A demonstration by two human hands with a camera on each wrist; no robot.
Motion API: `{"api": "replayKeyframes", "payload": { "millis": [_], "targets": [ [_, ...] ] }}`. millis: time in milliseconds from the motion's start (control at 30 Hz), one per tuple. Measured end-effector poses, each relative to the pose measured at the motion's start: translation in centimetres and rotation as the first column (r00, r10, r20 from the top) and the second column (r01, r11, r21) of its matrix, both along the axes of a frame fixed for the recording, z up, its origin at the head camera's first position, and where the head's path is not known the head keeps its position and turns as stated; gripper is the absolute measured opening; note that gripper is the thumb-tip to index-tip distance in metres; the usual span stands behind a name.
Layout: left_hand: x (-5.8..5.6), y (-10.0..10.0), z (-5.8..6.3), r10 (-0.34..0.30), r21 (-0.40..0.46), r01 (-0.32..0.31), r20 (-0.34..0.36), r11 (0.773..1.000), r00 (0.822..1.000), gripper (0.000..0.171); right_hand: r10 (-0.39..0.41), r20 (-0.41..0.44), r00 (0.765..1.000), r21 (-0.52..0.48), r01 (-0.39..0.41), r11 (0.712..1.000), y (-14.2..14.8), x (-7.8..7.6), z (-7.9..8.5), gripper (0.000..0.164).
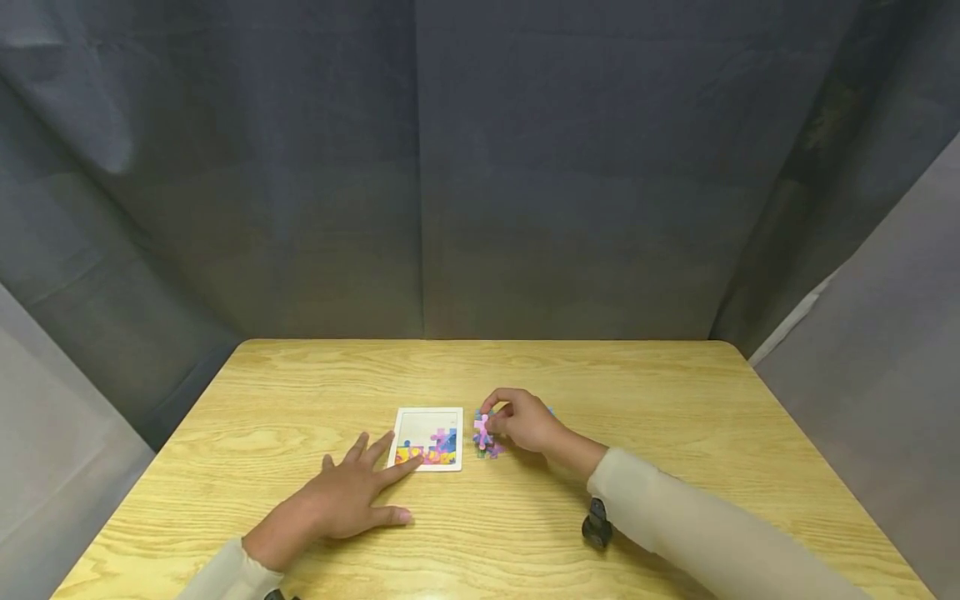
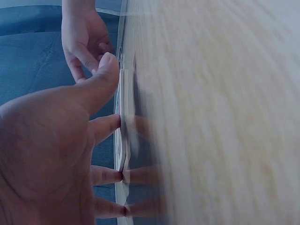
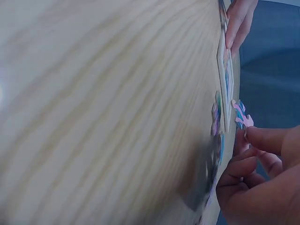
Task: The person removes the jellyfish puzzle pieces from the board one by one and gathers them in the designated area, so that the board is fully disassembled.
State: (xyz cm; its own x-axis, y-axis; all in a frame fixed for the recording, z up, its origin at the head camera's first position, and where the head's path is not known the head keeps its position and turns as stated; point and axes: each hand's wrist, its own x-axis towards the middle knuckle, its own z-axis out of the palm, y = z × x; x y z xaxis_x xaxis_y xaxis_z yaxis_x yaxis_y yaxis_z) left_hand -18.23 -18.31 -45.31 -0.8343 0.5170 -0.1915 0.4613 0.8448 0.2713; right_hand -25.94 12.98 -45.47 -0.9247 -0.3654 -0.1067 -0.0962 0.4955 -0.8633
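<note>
A square white puzzle tray (image 1: 431, 410) lies flat on the table, its lower part and right side filled with yellow, pink and blue jigsaw pieces (image 1: 438, 457). My left hand (image 1: 348, 496) is spread at its lower left, one fingertip over the bottom row and another at the left edge. In the left wrist view the fingers (image 2: 105, 127) reach straight to the tray. Right of the tray, my right hand (image 1: 528, 423) pinches a pink and blue puzzle piece (image 3: 243, 118) between thumb and fingers, raised above the loose pieces (image 3: 216, 115).
Loose colourful pieces (image 1: 492, 452) lie beside the tray, partly hidden under the right hand. The wood-grain table (image 1: 337, 367) extends around them, with a dark curtain (image 1: 420, 167) behind. A black strap end (image 1: 597, 525) hangs from the right sleeve.
</note>
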Motion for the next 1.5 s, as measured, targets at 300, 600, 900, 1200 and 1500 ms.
{"api": "replayKeyframes", "payload": {
  "millis": [300,600,900,1200,1500],
  "targets": [
    [0.1,0.0,0.0,-0.012,0.012,0.012,0.001,1.0,1.0,0.079,-0.035,0.009,0.999,0.005,0.035,0.999,2.7,0.7,-0.5,0.013],
    [0.1,0.0,0.2,-0.016,0.014,0.016,-0.001,1.0,1.0,0.079,-0.009,-0.04,0.999,0.038,0.011,0.999,4.9,1.3,-0.6,0.012],
    [0.1,0.0,0.2,-0.015,0.01,0.015,0.0,1.0,1.0,0.078,0.034,-0.155,0.987,0.148,-0.011,0.989,5.2,1.8,-0.9,0.008],
    [0.0,0.0,0.2,-0.004,0.011,0.004,0.01,1.0,1.0,0.078,0.052,-0.185,0.981,0.187,-0.017,0.982,5.1,1.6,-1.4,0.006],
    [0.0,0.0,0.1,-0.01,0.002,0.01,0.0,1.0,1.0,0.079,0.05,-0.193,0.98,0.196,-0.011,0.981,5.1,1.3,-1.7,0.007]
  ]
}}
